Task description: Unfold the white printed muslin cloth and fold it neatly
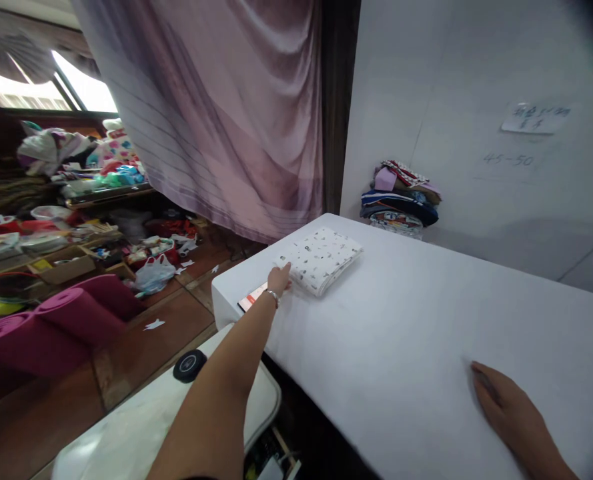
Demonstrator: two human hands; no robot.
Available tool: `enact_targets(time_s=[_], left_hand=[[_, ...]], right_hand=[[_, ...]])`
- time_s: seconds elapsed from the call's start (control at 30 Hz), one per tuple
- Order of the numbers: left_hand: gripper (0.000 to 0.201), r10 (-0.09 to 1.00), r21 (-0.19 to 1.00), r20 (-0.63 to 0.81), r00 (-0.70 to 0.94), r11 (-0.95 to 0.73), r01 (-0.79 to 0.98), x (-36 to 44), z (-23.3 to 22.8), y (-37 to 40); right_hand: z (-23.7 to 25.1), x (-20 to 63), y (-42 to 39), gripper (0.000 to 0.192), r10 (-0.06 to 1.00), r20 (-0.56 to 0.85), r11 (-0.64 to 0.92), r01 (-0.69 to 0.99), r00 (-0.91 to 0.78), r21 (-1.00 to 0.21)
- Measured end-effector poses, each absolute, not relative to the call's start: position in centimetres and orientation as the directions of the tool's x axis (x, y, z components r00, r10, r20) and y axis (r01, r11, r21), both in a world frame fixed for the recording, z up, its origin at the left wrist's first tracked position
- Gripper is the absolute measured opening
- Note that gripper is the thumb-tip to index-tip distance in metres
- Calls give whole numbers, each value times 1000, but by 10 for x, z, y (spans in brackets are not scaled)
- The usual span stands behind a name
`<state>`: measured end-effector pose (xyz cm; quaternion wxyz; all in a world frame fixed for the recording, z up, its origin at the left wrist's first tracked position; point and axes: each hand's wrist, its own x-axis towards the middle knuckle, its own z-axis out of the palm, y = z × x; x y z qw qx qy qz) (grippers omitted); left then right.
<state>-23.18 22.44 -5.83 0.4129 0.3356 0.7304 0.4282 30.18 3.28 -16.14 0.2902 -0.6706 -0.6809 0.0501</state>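
A folded white cloth (321, 257) with a small dark print lies near the far left end of the white-covered table (401, 333). My left hand (279, 277), with a bracelet at the wrist, is closed on the cloth's near left edge, thumb on top. Partly behind that wrist, a phone (250, 298) with a lit screen rests on the tabletop. My right hand (509, 410) is over the table at the lower right, slightly blurred, its fingers loosely stretched out. I see nothing held in it.
Folded clothes (401, 197) are stacked by the white wall beyond the table. A pink curtain (236, 100) hangs behind. At lower left, a white surface (126, 427) carries a round black object (189, 365). Pink rolls (61, 320) and cluttered boxes stand on the floor.
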Motion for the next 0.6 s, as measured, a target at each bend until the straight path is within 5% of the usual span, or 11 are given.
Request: enact_targets(time_s=[0.27,0.6], left_hand=[[46,722,878,-478,-500,410,-248,-192,-57,245],[45,700,856,-516,-494,394,-336,-182,-51,246]], right_hand=[[-158,295,31,29,918,392,145,876,54,-461],[-173,293,26,41,881,474,247,858,-5,-450]])
